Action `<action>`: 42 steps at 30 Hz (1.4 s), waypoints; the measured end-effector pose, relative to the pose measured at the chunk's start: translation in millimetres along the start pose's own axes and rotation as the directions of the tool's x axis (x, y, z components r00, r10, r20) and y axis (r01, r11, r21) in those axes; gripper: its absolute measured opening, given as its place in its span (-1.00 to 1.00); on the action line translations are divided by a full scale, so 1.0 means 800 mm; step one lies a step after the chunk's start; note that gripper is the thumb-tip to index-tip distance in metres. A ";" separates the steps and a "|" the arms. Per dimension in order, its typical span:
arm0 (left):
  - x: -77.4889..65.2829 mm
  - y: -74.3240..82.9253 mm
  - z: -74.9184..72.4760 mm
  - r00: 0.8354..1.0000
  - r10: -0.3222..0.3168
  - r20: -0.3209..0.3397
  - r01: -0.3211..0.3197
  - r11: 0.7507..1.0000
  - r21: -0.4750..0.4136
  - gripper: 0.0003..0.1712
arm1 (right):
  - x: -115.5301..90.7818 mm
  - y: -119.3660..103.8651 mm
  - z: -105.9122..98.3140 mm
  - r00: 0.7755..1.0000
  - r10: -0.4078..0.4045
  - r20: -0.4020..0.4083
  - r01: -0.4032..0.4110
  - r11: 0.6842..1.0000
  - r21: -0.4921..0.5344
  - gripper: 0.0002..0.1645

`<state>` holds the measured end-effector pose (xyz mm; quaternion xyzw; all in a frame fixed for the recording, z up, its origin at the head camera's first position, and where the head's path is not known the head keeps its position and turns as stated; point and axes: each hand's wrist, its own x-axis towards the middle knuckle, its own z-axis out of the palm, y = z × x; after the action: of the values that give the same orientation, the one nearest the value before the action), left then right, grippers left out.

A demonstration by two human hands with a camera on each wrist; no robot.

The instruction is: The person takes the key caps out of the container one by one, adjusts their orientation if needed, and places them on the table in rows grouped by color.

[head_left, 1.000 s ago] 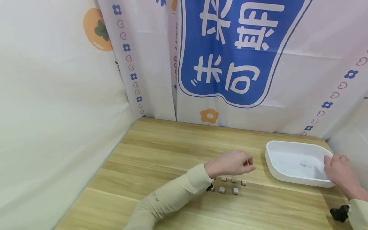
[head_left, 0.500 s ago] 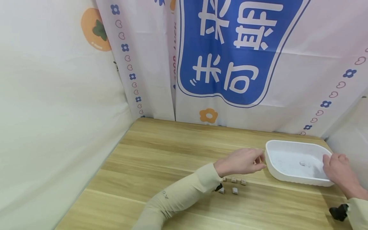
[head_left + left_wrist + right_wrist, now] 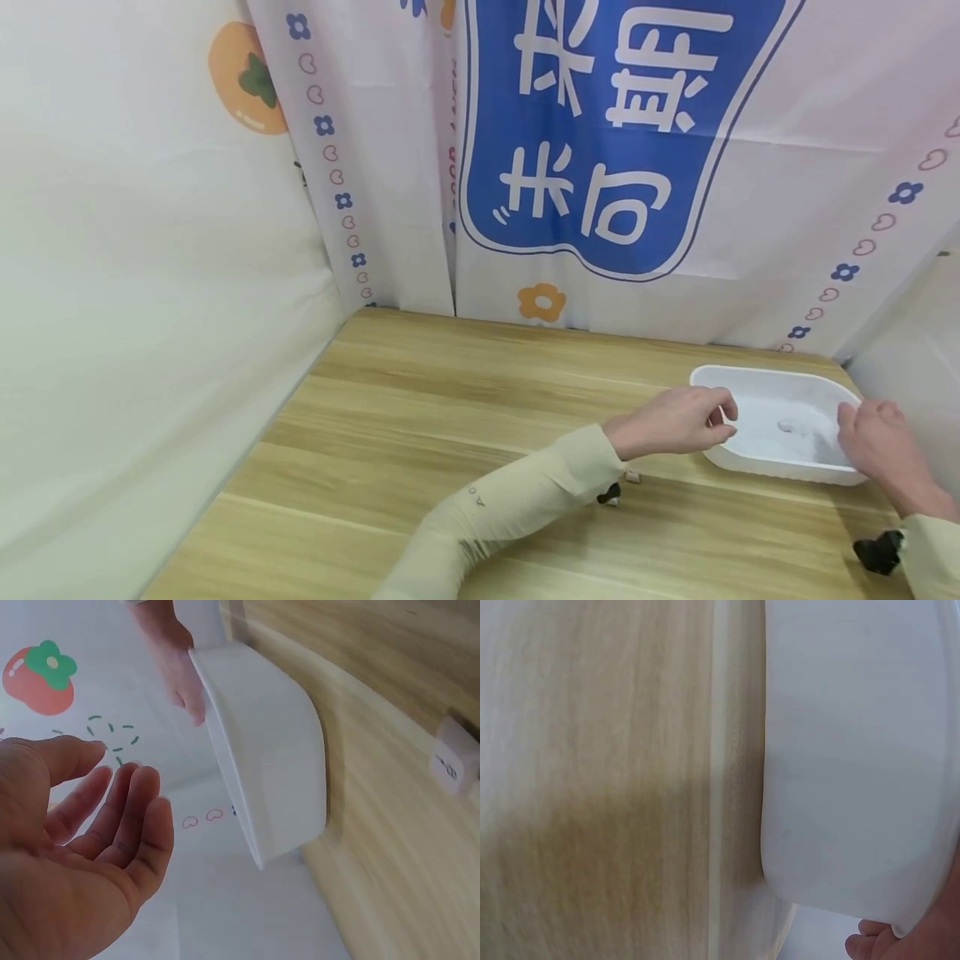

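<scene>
At the right of the table stands a white plastic tray (image 3: 787,473), with a small pale piece (image 3: 789,427) inside. My right hand (image 3: 885,446) grips its right end, thumb over the rim; in the right wrist view fingertips (image 3: 866,945) show by the tray's corner. My left hand (image 3: 678,419) hovers over the tray's left rim. Its fingers (image 3: 146,825) are loosely curled, apart from the thumb, and nothing shows between them. Under the left forearm, a pale keycap (image 3: 632,477) lies on the table; another keycap (image 3: 455,757) with a dark mark shows in the left wrist view.
The wooden table (image 3: 450,400) meets a printed cloth (image 3: 405,208) at the back. Plain pale cloth (image 3: 150,333) hangs at the left. Black wrist mounts (image 3: 877,552) hang under both sleeves. The left sleeve (image 3: 525,500) covers part of the table.
My left hand has moved right, from above the keycaps to over the tray's left rim, and its sleeve now hides most of them. The right hand keeps its place on the tray.
</scene>
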<state>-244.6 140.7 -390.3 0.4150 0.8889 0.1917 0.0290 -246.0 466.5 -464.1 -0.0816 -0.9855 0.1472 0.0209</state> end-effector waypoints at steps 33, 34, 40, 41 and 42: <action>0.083 0.021 0.073 0.981 -0.164 -0.102 0.135 0.959 -0.248 -0.83 | 0.002 0.005 0.002 0.997 -0.065 0.034 0.063 0.997 0.042 -0.06; 0.086 0.021 0.074 0.980 -0.165 -0.110 0.133 0.958 -0.256 -0.83 | 0.003 0.004 0.002 0.998 -0.064 0.025 0.063 0.997 0.042 -0.07; 0.096 0.021 0.083 0.972 -0.199 -0.127 0.145 0.928 -0.344 -0.84 | 0.004 0.003 0.003 0.998 -0.058 -0.022 0.058 0.998 0.034 -0.13; 0.098 0.022 0.084 0.970 -0.206 -0.126 0.149 0.922 -0.358 -0.84 | 0.003 0.004 0.004 0.998 -0.061 -0.026 0.062 0.997 0.034 -0.14; 0.099 0.023 0.086 0.969 -0.212 -0.126 0.152 0.916 -0.372 -0.85 | 0.003 0.004 0.004 0.997 -0.065 -0.029 0.066 0.997 0.033 -0.14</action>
<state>-268.5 232.3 -438.9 0.3007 0.8729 0.3810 0.0491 -247.9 469.1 -468.0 -0.0509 -0.9846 0.1621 0.0408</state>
